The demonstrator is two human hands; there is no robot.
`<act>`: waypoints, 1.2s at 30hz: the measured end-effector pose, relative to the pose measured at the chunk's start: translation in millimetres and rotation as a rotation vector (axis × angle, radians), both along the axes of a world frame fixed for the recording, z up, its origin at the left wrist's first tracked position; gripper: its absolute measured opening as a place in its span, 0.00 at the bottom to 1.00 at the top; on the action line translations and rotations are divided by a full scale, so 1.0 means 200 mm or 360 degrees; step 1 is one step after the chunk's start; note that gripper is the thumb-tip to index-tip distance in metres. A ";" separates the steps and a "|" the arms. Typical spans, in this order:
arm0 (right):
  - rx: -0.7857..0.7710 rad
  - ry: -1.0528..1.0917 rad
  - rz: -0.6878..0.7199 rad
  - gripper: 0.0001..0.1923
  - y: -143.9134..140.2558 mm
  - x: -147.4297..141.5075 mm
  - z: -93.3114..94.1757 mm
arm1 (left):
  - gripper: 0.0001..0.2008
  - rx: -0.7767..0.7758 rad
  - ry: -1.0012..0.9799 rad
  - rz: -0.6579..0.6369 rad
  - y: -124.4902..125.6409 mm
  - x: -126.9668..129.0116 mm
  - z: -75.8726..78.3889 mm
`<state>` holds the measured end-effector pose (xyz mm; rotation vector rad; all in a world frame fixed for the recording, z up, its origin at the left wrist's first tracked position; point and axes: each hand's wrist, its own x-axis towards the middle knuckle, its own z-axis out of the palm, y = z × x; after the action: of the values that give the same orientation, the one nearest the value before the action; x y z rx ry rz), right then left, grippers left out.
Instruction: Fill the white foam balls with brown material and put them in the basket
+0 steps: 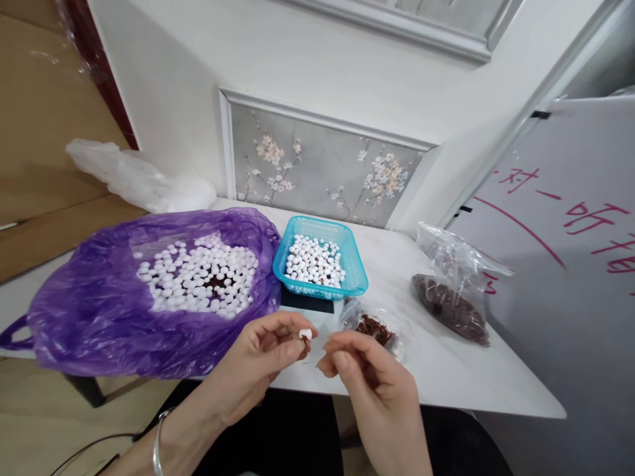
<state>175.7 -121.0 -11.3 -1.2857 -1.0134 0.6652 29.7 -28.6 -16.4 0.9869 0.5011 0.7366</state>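
My left hand (270, 354) pinches a small white ball (305, 334) between thumb and fingers; a reddish-brown bit shows on the ball's near side. Just to its right, my right hand (374, 390) has thumb and fingers pressed together, and what they hold, if anything, is hidden. Beyond the hands, a blue plastic basket (354, 264) contains many similar white balls (315, 261), some with brown specks. Close behind my right hand lies an open clear bag (354, 314) with reddish-brown shreds (376, 328) in it.
A purple plastic bag (99, 304) full of white balls spreads over the left of the white table (446, 377). A clear bag of dark brown material (451, 307) sits at the right, beside a whiteboard (560, 317). White plastic (143, 178) lies at the back left, against the wall panel.
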 end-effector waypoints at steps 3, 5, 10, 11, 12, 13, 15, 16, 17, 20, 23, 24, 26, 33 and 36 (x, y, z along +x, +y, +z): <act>0.0047 -0.0092 -0.0020 0.07 -0.01 0.03 -0.01 | 0.07 0.0014 0.0060 0.0066 0.00 0.00 0.00; 0.0074 -0.0171 -0.0020 0.07 -0.02 0.05 -0.01 | 0.06 0.0031 0.0085 0.0079 -0.01 0.01 0.00; 0.0085 -0.0198 -0.0080 0.08 -0.02 0.04 0.01 | 0.05 0.0032 0.0037 0.0075 -0.01 0.01 0.00; 0.0088 -0.0188 -0.0084 0.08 -0.02 0.04 0.01 | 0.05 0.0020 0.0032 0.0081 -0.01 0.01 0.00; 0.0091 -0.0183 -0.0079 0.08 -0.02 0.04 0.01 | 0.06 0.0007 0.0034 0.0081 0.00 0.01 0.00; 0.0095 -0.0181 -0.0078 0.08 -0.02 0.04 0.02 | 0.07 -0.0008 0.0043 0.0076 0.00 0.01 0.00; 0.0096 -0.0195 -0.0055 0.08 -0.02 0.04 0.02 | 0.10 -0.0034 0.0050 0.0075 0.00 0.01 -0.01; 0.0091 -0.0200 -0.0047 0.08 -0.02 0.04 0.02 | 0.11 -0.0043 0.0051 0.0090 0.00 0.01 -0.01; 0.0082 -0.0194 -0.0052 0.08 -0.02 0.04 0.02 | 0.11 -0.0043 0.0053 0.0115 0.00 0.01 -0.01; 0.0050 -0.0153 -0.0070 0.09 -0.02 0.03 0.02 | 0.08 -0.0030 0.0057 0.0205 0.00 0.02 0.00; 0.0027 -0.0114 -0.0089 0.09 -0.02 0.02 0.03 | 0.09 -0.0028 0.0053 0.0218 0.01 0.02 0.01; 0.0027 -0.0117 -0.0086 0.09 -0.02 0.01 0.03 | 0.09 -0.0024 0.0051 0.0219 0.01 0.02 0.01; 0.0035 -0.0127 -0.0081 0.09 -0.02 0.01 0.04 | 0.10 -0.0008 0.0052 0.0228 0.01 0.02 0.00; 0.0053 -0.0229 -0.0097 0.08 -0.02 0.05 0.03 | 0.08 -0.0006 0.0049 0.0312 0.02 0.03 -0.01; 0.0071 -0.0325 -0.0134 0.08 -0.04 0.10 0.02 | 0.08 0.0006 0.0027 0.0338 0.01 0.04 -0.01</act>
<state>195.4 -128.4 -6.6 -1.3692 -1.1269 0.4511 38.1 -26.3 -17.9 0.9530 0.6261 0.9194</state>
